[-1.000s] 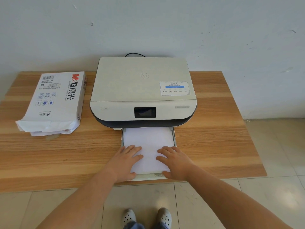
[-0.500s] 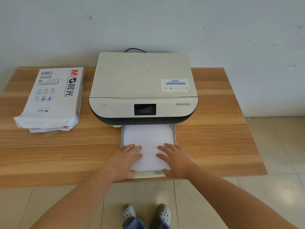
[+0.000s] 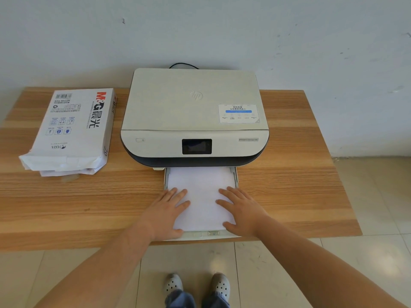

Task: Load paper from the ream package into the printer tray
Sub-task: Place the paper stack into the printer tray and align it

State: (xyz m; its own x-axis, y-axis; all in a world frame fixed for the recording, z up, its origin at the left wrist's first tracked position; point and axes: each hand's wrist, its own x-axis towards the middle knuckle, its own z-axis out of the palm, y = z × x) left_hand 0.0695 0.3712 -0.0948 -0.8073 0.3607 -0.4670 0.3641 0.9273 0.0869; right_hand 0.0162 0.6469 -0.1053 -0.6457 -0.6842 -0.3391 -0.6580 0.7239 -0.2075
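On tray point(image 3: 195, 235) paper point(image 3: 201, 192) | left hand point(image 3: 165, 213) flat, fingers straight | right hand point(image 3: 242, 211) flat, fingers straight

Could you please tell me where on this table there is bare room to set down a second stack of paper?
Bare wood lies right of the cream printer, out to the wooden table's right edge, and in front of the white ream package, left of the pulled-out tray. The middle is crowded: both hands, left hand and right hand, lie flat on the white paper.
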